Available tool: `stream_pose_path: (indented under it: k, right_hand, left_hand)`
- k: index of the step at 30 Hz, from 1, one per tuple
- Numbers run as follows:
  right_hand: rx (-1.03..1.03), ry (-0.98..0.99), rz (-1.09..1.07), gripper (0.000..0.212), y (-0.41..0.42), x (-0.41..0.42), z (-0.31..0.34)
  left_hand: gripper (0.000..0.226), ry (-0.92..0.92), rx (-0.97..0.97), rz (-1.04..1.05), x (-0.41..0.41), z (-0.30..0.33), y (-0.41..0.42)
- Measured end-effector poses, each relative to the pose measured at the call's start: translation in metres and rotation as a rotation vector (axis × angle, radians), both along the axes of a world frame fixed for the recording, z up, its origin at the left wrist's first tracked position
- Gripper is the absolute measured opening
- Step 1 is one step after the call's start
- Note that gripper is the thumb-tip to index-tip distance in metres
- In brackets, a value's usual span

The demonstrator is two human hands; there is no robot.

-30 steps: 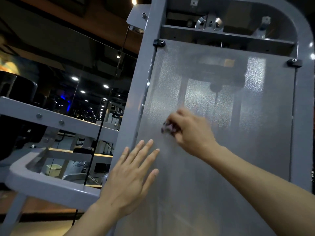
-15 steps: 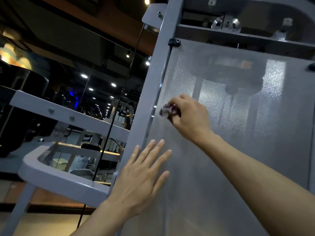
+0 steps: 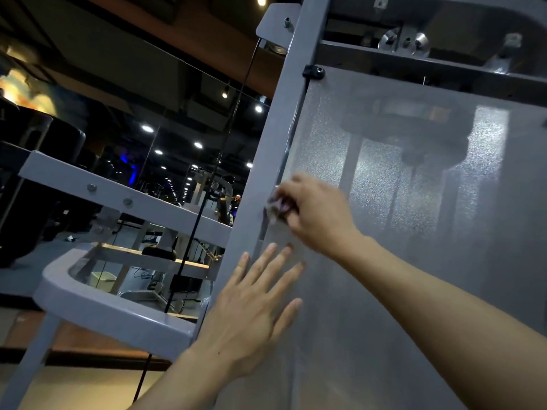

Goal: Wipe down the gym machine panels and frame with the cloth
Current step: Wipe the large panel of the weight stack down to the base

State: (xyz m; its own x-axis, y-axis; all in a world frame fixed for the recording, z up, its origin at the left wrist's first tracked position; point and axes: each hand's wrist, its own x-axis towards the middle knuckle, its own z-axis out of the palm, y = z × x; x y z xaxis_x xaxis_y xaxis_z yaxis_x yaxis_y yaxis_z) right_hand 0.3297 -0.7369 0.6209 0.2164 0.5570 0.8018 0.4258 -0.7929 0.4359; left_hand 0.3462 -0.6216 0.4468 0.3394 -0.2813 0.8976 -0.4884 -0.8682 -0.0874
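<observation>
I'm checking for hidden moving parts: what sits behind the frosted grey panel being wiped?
Through the frosted grey translucent panel, blurred vertical rods and a dark block show faintly. Details stay unclear, and the hands cover a part.

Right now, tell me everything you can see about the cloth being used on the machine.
The cloth is small and crumpled, bunched into a wad, pale with purplish or pink tones; it is blurred, so its weave cannot be told. The right hand grips it in curled fingers, hiding most of it, and presses it against the left edge of the frosted panel, where that meets the grey upright frame post. The left hand does not touch it.
</observation>
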Motion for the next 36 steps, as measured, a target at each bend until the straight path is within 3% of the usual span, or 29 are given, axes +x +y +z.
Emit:
stream_pose_path:
  k: [2, 7, 12, 17, 22, 27, 32, 36]
  right_hand:
    - [-0.123, 0.056, -0.031, 0.021, -0.007, -0.004, -0.008]
    - [0.146, -0.108, -0.057, 0.019, -0.012, -0.004, 0.023]
    - [-0.146, 0.020, -0.065, 0.018, -0.009, -0.008, -0.021]
    - [0.138, -0.113, -0.071, 0.017, -0.009, -0.002, 0.001]
    - [-0.123, 0.013, -0.058, 0.019, -0.007, -0.005, -0.032]
    - [0.145, -0.114, -0.036, 0.017, -0.009, 0.004, -0.001]
    - [-0.176, 0.027, -0.015, 0.019, -0.010, 0.002, -0.033]
    - [0.023, -0.123, -0.055, 0.020, -0.010, 0.007, -0.005]
  left_hand:
    - [0.054, 0.000, -0.005, 0.004, 0.000, 0.000, 0.000]
    - [0.054, -0.019, -0.012, -0.034, 0.003, -0.001, 0.000]
    - [0.054, -0.034, 0.017, -0.009, 0.004, -0.002, 0.008]
    - [0.055, -0.043, -0.035, -0.082, 0.009, -0.007, 0.015]
    - [0.056, -0.038, -0.036, -0.073, 0.013, -0.012, 0.018]
    - [0.052, -0.041, -0.043, -0.099, 0.012, -0.013, 0.018]
    - [0.050, -0.045, -0.036, -0.065, 0.012, -0.012, 0.021]
    - [0.047, -0.046, -0.034, -0.091, 0.013, -0.012, 0.022]
